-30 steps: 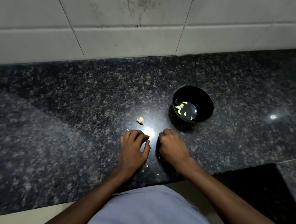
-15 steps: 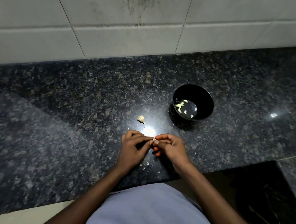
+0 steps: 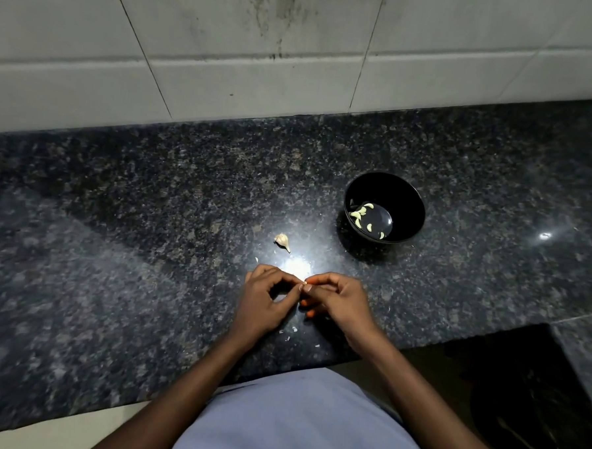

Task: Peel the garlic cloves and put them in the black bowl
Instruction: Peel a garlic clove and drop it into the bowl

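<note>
A small garlic clove [image 3: 304, 285] is pinched between the fingertips of my left hand [image 3: 266, 301] and my right hand [image 3: 338, 302], just above the dark granite counter [image 3: 115, 249]. Most of the clove is hidden by the fingers. Another unpeeled garlic piece [image 3: 282, 240] lies on the counter beyond my hands. The black bowl [image 3: 401, 192] stands to the upper right and holds several peeled pale cloves [image 3: 362, 214].
Small bits of garlic skin [image 3: 290, 330] lie on the counter below my hands. A white tiled wall [image 3: 261, 78] runs along the back. The counter's front edge is close to my body, and a dark recess [image 3: 526, 384] opens at the lower right.
My hands lifted from the counter and came together. Both now pinch a small clove between their fingertips, where one second ago they were apart with curled fingers.
</note>
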